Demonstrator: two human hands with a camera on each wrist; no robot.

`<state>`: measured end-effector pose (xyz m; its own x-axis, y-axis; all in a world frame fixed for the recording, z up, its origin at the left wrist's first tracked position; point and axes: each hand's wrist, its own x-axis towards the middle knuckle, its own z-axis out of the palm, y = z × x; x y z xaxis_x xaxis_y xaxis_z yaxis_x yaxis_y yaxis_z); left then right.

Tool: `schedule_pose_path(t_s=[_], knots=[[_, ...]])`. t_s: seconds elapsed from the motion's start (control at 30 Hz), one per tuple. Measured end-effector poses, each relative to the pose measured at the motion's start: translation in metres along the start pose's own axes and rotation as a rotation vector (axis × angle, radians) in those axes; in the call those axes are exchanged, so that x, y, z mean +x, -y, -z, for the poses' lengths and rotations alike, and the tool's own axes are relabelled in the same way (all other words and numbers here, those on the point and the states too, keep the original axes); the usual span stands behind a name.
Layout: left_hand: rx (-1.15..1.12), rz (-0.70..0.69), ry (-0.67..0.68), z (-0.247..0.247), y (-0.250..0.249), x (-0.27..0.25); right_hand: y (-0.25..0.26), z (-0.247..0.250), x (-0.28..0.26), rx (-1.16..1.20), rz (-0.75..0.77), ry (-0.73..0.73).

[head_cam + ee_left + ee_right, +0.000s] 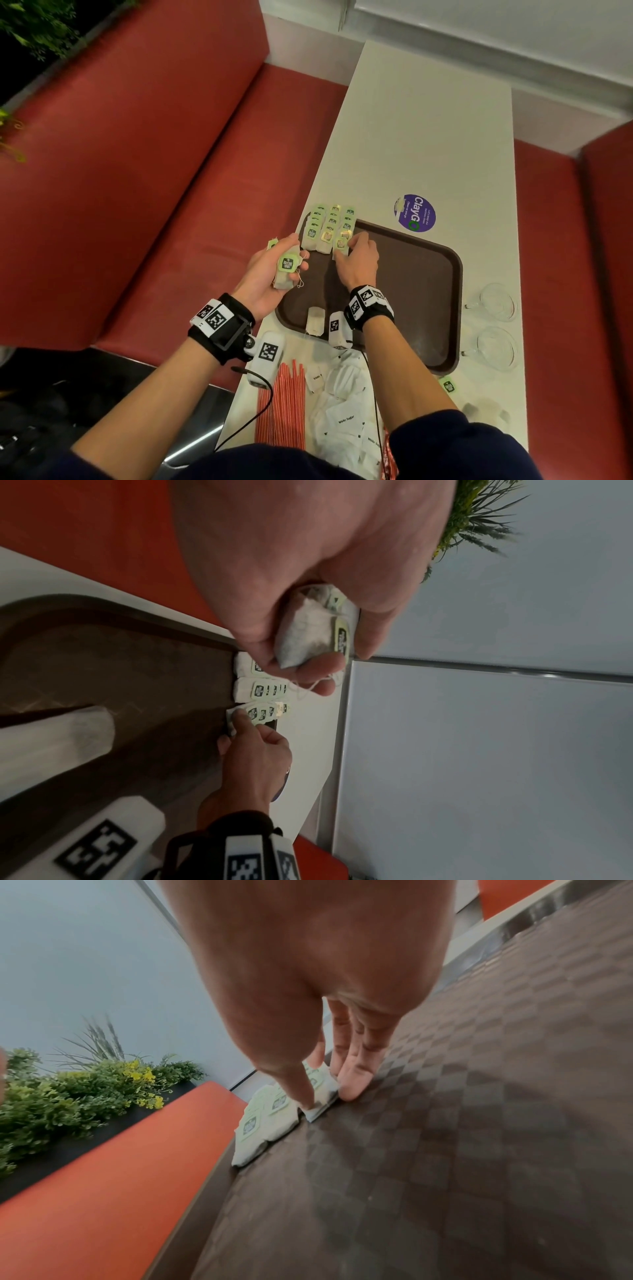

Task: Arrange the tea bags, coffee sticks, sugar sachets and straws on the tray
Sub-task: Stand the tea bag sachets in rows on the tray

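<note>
Tea bags (327, 229), white, green tags, three overlapping rows, tray (414, 274) corner

Tray (414, 291) on table (428, 137), tea bags (329, 228) in three rows at its far left corner, lone bag (315, 320) at its near edge, straws (281, 411) then sachets (342, 414) before it, glasses (498, 303) to its right.

One tray (457, 274), two glass mugs (498, 301), three rows of tea bags (329, 229), one sticker (416, 213).

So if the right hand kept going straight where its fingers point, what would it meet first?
The right hand touches the front tea bag; going on, it would likely push into the overlapped bags behind it.
</note>
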<state>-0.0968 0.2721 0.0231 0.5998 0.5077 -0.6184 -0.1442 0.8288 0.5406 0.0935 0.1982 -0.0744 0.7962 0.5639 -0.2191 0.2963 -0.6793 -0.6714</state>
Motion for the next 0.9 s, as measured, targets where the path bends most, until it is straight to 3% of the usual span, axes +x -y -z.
schedule_pose_path(t_s=[0.47, 0.67, 0.9], knots=[[-0.027, 0.038, 0.042, 0.002, 0.002, -0.001, 0.003, 0.004, 0.003, -0.033, 0.014, -0.025], [-0.015, 0.039, 0.083, 0.010, 0.006, -0.003, 0.012, 0.025, -0.026, 0.037, 0.118, -0.104], [0.152, -0.003, -0.028, 0.031, 0.021, -0.009, -0.008, 0.029, -0.097, -0.044, 0.038, 0.086]])
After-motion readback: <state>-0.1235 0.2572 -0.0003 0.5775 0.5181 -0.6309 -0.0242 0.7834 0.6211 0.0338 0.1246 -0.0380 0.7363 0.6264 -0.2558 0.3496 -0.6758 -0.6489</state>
